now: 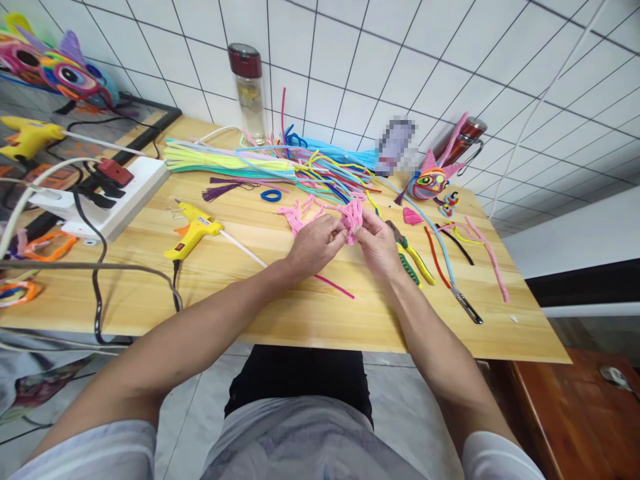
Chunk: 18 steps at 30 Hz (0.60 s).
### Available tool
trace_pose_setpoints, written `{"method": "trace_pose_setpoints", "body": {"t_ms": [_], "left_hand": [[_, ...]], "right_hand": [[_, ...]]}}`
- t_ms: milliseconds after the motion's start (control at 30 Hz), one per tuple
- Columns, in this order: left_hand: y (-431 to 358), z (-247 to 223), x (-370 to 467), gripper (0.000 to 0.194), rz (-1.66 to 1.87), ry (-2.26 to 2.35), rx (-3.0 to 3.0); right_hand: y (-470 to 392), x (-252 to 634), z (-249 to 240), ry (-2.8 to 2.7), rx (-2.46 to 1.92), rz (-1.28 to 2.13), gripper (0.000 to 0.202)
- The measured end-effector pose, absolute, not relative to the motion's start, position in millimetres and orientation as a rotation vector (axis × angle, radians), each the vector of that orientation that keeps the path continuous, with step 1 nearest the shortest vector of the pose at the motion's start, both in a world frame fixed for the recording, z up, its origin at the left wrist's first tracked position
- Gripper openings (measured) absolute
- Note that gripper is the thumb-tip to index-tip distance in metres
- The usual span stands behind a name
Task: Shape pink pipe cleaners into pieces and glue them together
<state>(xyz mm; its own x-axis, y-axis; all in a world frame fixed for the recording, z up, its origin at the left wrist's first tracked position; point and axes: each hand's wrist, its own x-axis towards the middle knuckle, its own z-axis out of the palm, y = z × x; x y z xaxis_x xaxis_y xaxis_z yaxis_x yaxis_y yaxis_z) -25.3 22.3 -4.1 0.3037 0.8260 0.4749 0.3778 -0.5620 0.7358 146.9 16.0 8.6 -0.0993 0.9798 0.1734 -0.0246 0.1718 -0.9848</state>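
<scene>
Over the middle of the wooden table, both my hands are closed on a pink pipe-cleaner piece [353,217], made of bent fuzzy strands. My left hand [315,245] pinches its left side, fingertips bent inward. My right hand [376,243] grips the right side between thumb and fingers. Another bent pink pipe-cleaner shape [295,217] shows just beyond my left hand; whether it joins the held piece I cannot tell. A dark pink pipe cleaner [335,287] sticks out below my left hand. Pliers [417,257] with yellow and green handles lie right beside my right hand.
Left on the table [300,313] are a yellow glue gun [193,230] and a white power strip [135,200] with cables. Bundled pipe cleaners [230,160], a glass bottle [250,100] and a blue ring [271,195] lie farther back. A colourful fish figure [429,180] and thread snips [467,307] are right.
</scene>
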Motion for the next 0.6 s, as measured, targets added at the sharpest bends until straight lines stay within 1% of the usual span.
{"method": "trace_pose_setpoints", "body": {"t_ms": [133,267,333,467,533,600], "left_hand": [[17,8,-24,0.024,1.07,0.94,1.772],[14,9,-22,0.028,1.101,0.94,1.647],[16,4,-22,0.031,1.152,0.932,1.572],[24,-7,-19,0.037,1.207,0.82,1.265],[27,-10,-16,0.039,1.189,0.762,1.103],[27,-12,-13,0.038,1.17,0.717,1.004]], "right_hand": [[19,149,2,-1.397,-1.053,1.09,0.057],[20,149,-1,-1.388,-1.072,1.086,0.064],[20,148,-1,-1.37,-1.09,1.09,0.059],[22,149,-2,-1.277,-1.155,1.071,0.035],[24,150,-5,-1.244,-1.194,1.067,0.032],[27,151,-8,-1.232,-1.204,1.067,0.036]]}}
